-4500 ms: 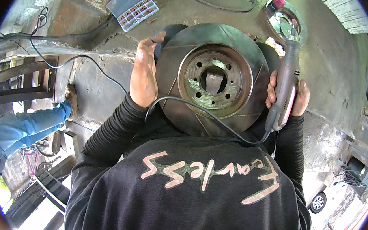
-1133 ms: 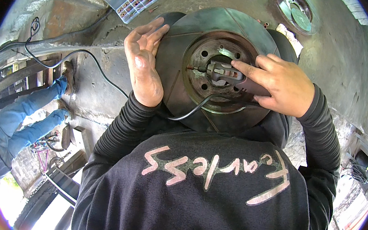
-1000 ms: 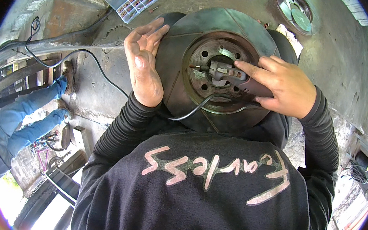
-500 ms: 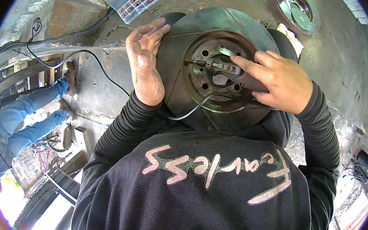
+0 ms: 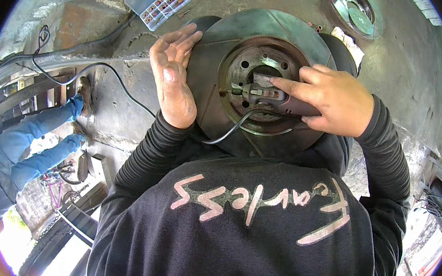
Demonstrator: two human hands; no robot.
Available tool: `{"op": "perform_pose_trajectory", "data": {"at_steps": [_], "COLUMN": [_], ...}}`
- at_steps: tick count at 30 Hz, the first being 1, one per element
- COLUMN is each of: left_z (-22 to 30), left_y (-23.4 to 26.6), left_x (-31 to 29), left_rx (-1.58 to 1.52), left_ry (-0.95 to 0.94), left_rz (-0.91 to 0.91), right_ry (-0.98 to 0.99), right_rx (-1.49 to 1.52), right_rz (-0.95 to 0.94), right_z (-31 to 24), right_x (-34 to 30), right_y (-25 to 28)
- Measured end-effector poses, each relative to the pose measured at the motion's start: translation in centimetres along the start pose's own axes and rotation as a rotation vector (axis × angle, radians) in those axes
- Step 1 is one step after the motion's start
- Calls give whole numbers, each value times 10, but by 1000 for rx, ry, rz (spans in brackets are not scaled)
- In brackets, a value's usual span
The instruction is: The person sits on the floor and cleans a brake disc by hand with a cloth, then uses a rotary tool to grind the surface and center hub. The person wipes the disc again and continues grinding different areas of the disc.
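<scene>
A slotted brake disc (image 5: 205, 78) rests on my lap, its hub face with several bolt holes turned up. My right hand (image 5: 339, 101) is closed around a corded rotary tool (image 5: 301, 106) over the hub, index finger stretched along its body. The tool's small tip points left at the hub face; whether it touches cannot be made out. My left hand (image 5: 176, 78) is at the disc's left edge, fingers stretched out and thumb up, with its palm side against or very close to the rim. The tool's black cord (image 5: 226, 137) runs across the disc and under my left forearm.
An open clear compartment case (image 5: 162, 4) of small bits lies on the floor ahead to the left. Another disc (image 5: 355, 15) lies far right, near a white cloth (image 5: 347, 43). The cord (image 5: 103, 64) loops leftward. A person in blue jeans (image 5: 36, 125) is at far left.
My right hand has tilted the rotary tool, so its front end has swung toward me, lower on the hub. My left hand and the disc have hardly moved.
</scene>
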State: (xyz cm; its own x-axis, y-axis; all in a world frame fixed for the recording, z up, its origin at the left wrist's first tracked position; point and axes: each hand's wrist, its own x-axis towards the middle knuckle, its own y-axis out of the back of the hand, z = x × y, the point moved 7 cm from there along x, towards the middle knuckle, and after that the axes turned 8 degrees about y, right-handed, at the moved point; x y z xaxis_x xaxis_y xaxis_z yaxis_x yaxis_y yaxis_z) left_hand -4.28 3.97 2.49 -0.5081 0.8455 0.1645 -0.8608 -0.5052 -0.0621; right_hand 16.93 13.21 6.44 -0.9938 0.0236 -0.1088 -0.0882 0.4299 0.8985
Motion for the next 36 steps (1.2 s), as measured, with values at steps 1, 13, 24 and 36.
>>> {"op": "perform_pose_trajectory", "data": {"at_steps": [1, 13, 24, 36], "left_z": [0, -2, -4, -12], "left_y": [-1, 0, -1, 0], "left_x": [0, 1, 3, 7], "left_rx": [-1, 3, -55, 28], "left_ry": [-1, 4, 12, 18], "left_rz": [-4, 1, -39, -68], "right_ry": [-17, 43, -494, -370], "right_rx": [-6, 58, 523, 362], "right_rz": [16, 16, 454, 563], "right_z": [0, -2, 27, 12], "right_x": [0, -11, -105, -133], "right_y": [0, 1, 6, 31]}}
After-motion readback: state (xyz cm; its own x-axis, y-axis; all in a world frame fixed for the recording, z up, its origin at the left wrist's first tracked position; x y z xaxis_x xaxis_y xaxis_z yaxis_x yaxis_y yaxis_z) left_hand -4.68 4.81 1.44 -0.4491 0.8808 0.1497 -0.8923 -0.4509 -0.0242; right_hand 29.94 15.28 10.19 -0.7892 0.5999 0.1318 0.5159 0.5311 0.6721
